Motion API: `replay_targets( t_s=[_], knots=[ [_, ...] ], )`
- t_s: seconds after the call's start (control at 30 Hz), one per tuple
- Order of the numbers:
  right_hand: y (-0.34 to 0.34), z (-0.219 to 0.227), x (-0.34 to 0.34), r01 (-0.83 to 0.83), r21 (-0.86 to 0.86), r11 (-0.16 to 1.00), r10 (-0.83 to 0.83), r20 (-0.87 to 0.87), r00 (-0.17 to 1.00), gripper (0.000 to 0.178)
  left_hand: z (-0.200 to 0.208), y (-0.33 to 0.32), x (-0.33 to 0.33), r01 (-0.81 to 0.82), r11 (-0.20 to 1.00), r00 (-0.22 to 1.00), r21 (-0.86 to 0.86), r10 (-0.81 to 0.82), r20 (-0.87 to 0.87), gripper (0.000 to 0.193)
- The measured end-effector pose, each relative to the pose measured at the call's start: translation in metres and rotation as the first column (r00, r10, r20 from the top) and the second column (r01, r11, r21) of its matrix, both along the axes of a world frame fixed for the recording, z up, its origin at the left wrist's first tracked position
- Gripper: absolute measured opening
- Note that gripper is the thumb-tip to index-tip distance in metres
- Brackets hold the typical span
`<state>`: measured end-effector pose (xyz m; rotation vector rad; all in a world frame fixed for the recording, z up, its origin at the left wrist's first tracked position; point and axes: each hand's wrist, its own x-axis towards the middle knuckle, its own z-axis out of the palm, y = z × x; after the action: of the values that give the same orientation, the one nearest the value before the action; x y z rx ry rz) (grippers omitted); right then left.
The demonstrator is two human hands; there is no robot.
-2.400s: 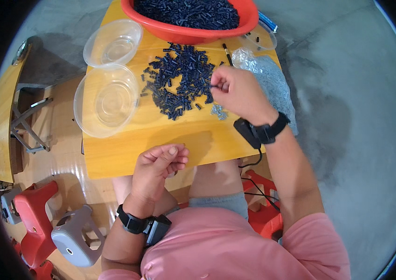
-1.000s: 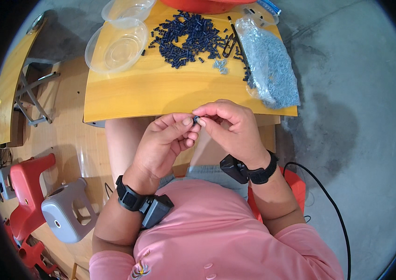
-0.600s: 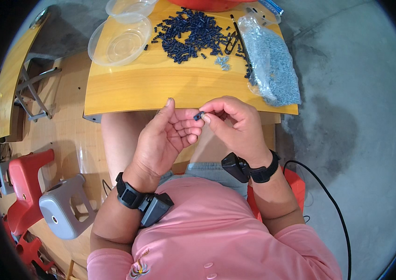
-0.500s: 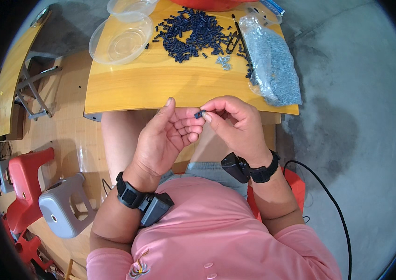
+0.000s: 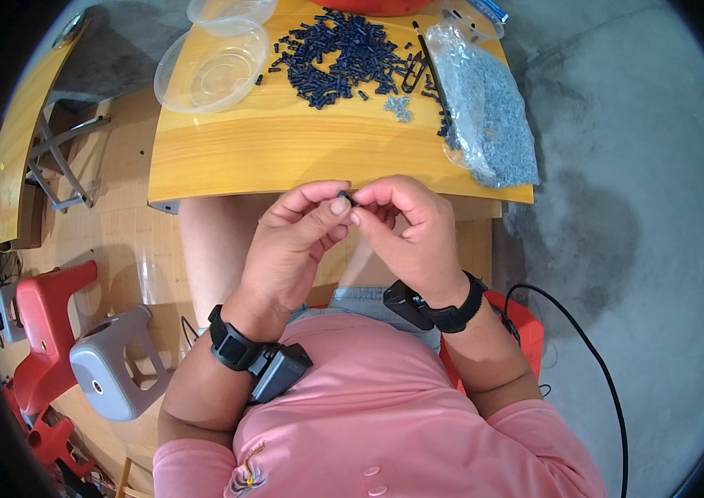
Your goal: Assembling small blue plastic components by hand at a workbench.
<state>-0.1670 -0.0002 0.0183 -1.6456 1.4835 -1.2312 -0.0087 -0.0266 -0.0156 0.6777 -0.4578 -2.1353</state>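
Observation:
Just off the near edge of the table, a small dark blue plastic part (image 5: 347, 196) sits between my two hands, mostly covered by fingertips. My left hand (image 5: 295, 236) pinches it between thumb and forefinger, its other fingers curled below. From the other side, the closed thumb and fingertips of my right hand (image 5: 414, 228) grip the part's right end. Whether they also hold a smaller piece is hidden. Farther off on the table lies a heap of similar dark blue parts (image 5: 339, 62), with a little cluster of small shiny pieces (image 5: 399, 108) at its near right.
A clear plastic bag (image 5: 497, 116) full of small shiny pieces lies on the table's right side. Black tweezers (image 5: 412, 75) lie beside the heap. Clear round bowls (image 5: 212, 70) stand at the far left, a red basin (image 5: 372, 7) at the back. Stools (image 5: 111, 365) stand left on the floor.
My left thumb has come down from its raised position and now pinches the part against the forefinger. The part and my right hand have shifted slightly left.

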Motion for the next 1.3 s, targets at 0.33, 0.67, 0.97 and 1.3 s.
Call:
replay_targets(
  t_s=[0.33,0.67,0.97,1.3],
  knots=[
    [-0.003,0.014,-0.004,-0.101,-0.044,0.994,0.091,-0.196,0.977,0.022,-0.002,-0.003,0.000,0.070,0.996,0.994,-0.047,-0.066,0.087,0.021],
    [-0.003,0.008,-0.007,-0.168,-0.150,0.974,0.102,-0.371,0.923,0.024,0.003,-0.003,-0.001,0.037,0.998,0.993,-0.042,-0.032,0.116,0.023],
    [-0.004,0.009,-0.006,-0.164,-0.164,0.973,0.086,-0.402,0.911,0.021,0.005,-0.004,-0.002,0.079,0.997,0.972,-0.015,-0.074,0.224,0.022],
    [-0.008,0.012,-0.006,-0.199,-0.107,0.974,0.130,-0.455,0.881,0.015,0.001,-0.008,0.006,0.171,0.985,0.952,0.033,-0.174,0.253,0.018]
  ],
)
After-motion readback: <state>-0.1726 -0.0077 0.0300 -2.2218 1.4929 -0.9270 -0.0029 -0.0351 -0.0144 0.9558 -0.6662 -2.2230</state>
